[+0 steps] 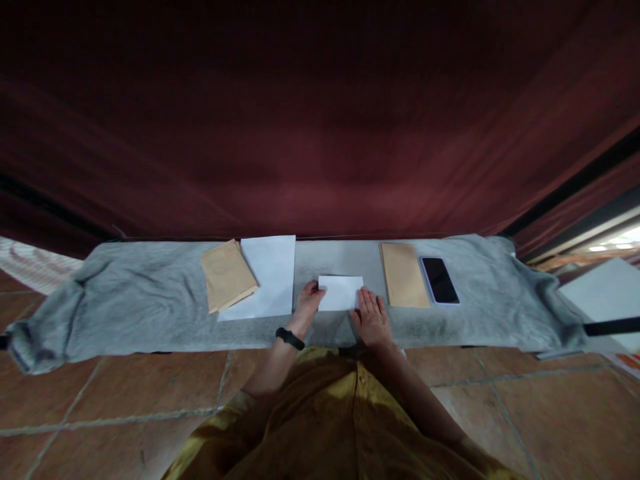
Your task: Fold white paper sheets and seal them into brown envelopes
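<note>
Mustard shirt fabric (345,427) sits closest to my camera, with both forearms reaching past it to the grey cloth (150,293). From the left, I have brown paper pieces (227,273) lying askew over part of a large white sheet (275,273); they are well clear of the working spot, so I would leave them alone. Next comes the left hand (309,300), a black band (290,338) at its wrist. Its thumb rests on the left end of the small white paper (341,293); from here I can't tell whether the fingers pinch it from beneath. That paper lies flat on the cloth between the two hands, which are apart. At its other end the right hand (373,317) is spread palm down, fingertips at the edge. To work this well, I'd let the left thumb anchor one end and have the right fingers press evenly and lightly, since the soft cloth probably gives under pressure and could let the paper skew. Farther right, a brown paper stack (406,275) lies near the right hand, with a phone (441,280) just beside it.
</note>
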Demonstrator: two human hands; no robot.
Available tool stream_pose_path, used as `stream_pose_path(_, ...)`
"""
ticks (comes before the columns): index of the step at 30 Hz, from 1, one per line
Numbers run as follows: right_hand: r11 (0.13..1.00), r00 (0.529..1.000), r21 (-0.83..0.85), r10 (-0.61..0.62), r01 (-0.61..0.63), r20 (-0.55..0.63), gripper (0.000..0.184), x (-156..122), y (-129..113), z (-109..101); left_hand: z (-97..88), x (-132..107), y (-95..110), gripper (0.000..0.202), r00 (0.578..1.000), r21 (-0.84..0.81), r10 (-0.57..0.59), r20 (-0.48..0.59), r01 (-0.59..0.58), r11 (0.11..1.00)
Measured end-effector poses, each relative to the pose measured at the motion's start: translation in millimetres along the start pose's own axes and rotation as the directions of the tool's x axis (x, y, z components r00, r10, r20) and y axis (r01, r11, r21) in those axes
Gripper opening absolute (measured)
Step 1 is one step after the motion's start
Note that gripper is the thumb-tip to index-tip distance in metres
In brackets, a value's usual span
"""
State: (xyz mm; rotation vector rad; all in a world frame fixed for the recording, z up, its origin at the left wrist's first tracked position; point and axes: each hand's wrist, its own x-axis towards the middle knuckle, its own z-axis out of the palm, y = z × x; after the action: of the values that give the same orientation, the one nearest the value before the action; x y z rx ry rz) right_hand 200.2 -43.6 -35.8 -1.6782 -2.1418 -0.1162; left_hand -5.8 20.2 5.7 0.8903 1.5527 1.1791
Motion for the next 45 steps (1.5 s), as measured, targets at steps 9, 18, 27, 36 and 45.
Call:
stream_pose_path(9,0.966,0.998,0.259,-0.004,-0.012,0.062,0.054,19.2,-16.8,-19.3,10.5,-19.9,25.6,0.039,0.989,-0.132,-0.097,0.112,0.111,0.985)
stream_pose_path(18,0.465,0.929,0.807,0.242,-0.364,0.280,0.040,54.5,-22.5,-35.9,1.7,-32.1,32.1,0.056,0.996,-0.235,-0.016,0.092,0.038,0.971)
stream_pose_path(27,0.636,0.921,0.722,-0.046,-0.272,0.387,0.024,81.9,12.1,-29.5,-15.8,-16.2,13.2,0.024,0.975,0.059,0.040,0.221,-0.055,0.997)
stream_pose_path(36,0.898,0.980,0.413,0.191,-0.151,-0.058,0.042,66.2,22.1,-10.0,15.8,-14.2,-11.7,0.008,0.993,0.288,0.117,-0.020,-0.106,0.952)
stream_pose_path(45,0.976,0.988,0.164,-0.150,0.143,0.032,0.049,38.3,-24.7,11.8,15.2,-37.1,-0.2,0.038,0.990,0.621,0.141,0.010,-0.117,0.775)
